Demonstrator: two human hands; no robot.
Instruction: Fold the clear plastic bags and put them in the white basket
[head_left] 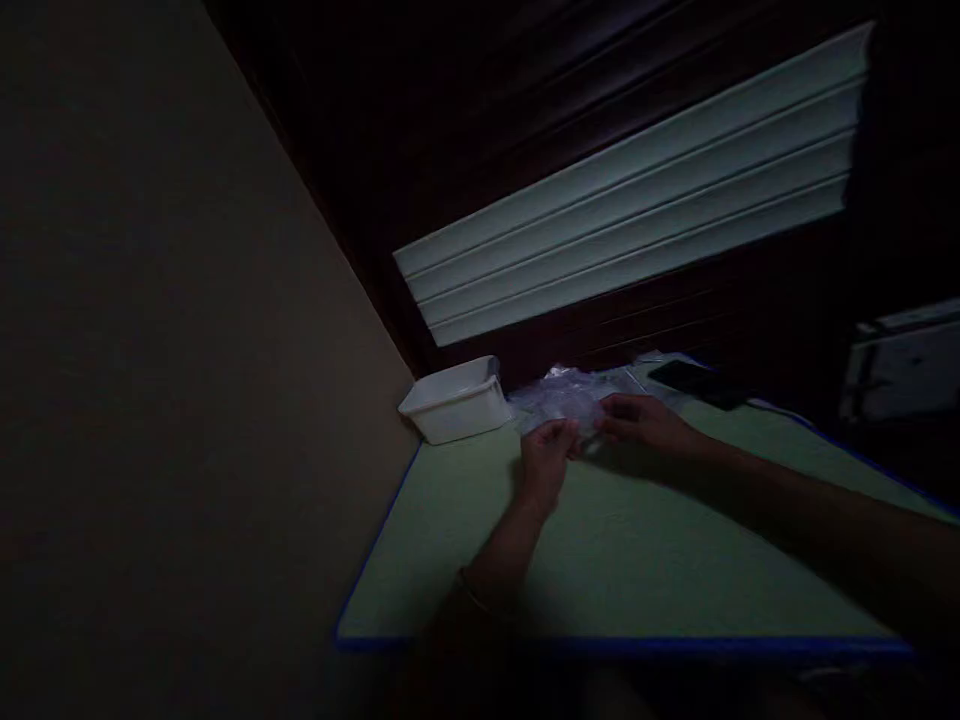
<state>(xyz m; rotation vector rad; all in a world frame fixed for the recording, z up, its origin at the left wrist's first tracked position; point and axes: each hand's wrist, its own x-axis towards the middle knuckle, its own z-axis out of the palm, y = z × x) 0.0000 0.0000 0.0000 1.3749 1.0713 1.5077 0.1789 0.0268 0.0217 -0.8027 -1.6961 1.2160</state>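
Observation:
My left hand (546,455) and my right hand (637,420) are close together above the far part of the pale green table top (637,560). Fingers of both are pinched on a piece of clear plastic (581,408), perhaps a small bag; the dim light hides its exact shape. Right behind it lies a heap of crumpled clear plastic (551,390), and where the held piece ends and the heap begins is hard to make out. A white plastic tub (459,410) stands to the left of my left hand.
A dark phone (696,384) lies beyond my right hand, with a white cable (780,409) running from it to the right. Blue edging (637,646) borders the table. A plain wall (187,400) rises at the left, and a dark panel with pale slats (637,190) stands behind.

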